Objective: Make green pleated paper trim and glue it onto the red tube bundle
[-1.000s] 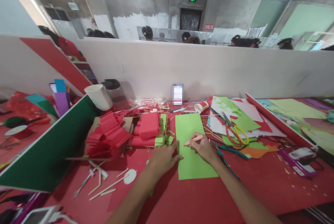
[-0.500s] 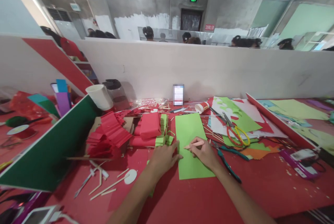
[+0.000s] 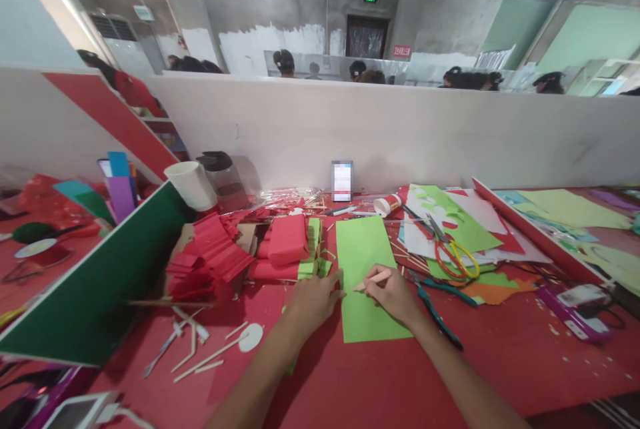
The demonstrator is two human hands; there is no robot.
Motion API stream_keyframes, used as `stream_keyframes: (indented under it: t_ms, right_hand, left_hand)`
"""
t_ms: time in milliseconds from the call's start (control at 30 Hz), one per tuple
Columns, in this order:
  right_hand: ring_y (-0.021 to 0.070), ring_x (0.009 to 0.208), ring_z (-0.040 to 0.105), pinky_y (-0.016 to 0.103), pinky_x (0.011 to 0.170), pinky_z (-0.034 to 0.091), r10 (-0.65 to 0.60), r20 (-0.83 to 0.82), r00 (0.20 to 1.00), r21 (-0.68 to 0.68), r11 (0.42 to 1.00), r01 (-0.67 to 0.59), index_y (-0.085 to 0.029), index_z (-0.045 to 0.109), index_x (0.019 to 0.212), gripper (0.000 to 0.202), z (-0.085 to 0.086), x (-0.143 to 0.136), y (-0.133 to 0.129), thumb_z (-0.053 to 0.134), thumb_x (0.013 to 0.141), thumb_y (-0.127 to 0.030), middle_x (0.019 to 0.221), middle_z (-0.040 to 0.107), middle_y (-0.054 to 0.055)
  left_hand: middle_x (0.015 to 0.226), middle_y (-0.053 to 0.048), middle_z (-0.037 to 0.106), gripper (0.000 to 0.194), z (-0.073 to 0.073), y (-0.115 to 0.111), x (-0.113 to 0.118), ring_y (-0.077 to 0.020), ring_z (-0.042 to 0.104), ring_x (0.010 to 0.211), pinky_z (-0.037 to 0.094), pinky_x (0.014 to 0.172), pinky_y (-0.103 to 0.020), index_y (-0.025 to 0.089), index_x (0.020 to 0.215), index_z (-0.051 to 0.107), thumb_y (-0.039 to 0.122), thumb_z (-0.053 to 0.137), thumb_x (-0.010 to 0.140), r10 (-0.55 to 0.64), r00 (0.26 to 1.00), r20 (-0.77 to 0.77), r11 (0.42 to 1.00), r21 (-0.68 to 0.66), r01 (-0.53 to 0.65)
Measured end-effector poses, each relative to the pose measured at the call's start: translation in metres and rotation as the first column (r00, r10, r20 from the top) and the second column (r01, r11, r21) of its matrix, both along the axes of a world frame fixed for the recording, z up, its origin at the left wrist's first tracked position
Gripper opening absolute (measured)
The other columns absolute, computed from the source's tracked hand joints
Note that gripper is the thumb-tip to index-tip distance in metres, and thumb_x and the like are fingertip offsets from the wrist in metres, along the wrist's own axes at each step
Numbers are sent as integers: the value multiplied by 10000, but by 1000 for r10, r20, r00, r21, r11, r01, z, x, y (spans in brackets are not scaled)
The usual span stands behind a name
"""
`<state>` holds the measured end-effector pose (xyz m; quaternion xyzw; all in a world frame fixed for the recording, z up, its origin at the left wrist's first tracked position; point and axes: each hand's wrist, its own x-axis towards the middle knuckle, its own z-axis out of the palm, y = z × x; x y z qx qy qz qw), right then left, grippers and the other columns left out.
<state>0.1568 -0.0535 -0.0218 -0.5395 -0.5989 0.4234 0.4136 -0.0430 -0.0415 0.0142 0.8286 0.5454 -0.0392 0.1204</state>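
A sheet of light green paper (image 3: 367, 329) lies flat on the red table in front of me. My right hand (image 3: 389, 292) is closed around a short, pale pencil (image 3: 379, 277), its tip on or just above the sheet near the middle. My left hand (image 3: 315, 299) rests with its fingers stretched out at the left edge of the paper. Just beyond that hand are a stack of folded red paper (image 3: 289, 240) and bundled green strips (image 3: 313, 242).
Scissors with red and yellow handles (image 3: 457, 261) and teal-handled pliers (image 3: 440, 319) lie to the right. Fringed red paper (image 3: 213, 255), thin sticks (image 3: 210, 359) and a white paper disc (image 3: 251, 337) are on the left. A phone (image 3: 343, 181) leans against the white partition (image 3: 310, 122).
My right hand and the pencil tip have shifted very slightly towards me over the green sheet. The left hand stays almost where it was.
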Motion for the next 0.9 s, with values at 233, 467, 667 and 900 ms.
stream_keyframes:
  t_ms: [233,467,667,900]
  right_hand:
    - [133,483,590,191,400,331,59,-2,998,6,998,-59,-178,561,609,166,8,0,-3,580,755,-255,571,659,13]
    - [129,479,589,195,410,390,-14,-93,996,-20,1000,12,-191,539,693,189,7,-4,-9,578,792,-346,583,610,-17]
    - [199,683,683,191,444,416,5,-81,997,-16,1000,-7,-199,529,666,185,5,-7,-11,582,787,-328,583,584,-9]
    - [137,506,621,207,459,429,-20,-9,1000,-14,1000,19,-192,548,682,162,1,-4,-11,567,800,-301,685,684,18]
  left_hand:
    - [975,-129,693,452,-5,1,0,-332,661,943,486,764,-415,326,1363,409,424,421,922,24,999,-24,1000,15,-24]
    - [975,-142,693,468,-7,2,1,-317,672,918,492,752,-412,289,1398,359,378,387,940,15,1000,-26,999,39,-14]
    - [929,-128,703,464,-12,2,1,-323,683,873,509,707,-401,298,1386,382,392,403,933,29,999,-25,996,81,-27]
    - [1035,-142,675,432,-14,2,0,-313,690,839,516,683,-394,327,1360,408,400,400,934,18,1000,-17,994,112,-16]
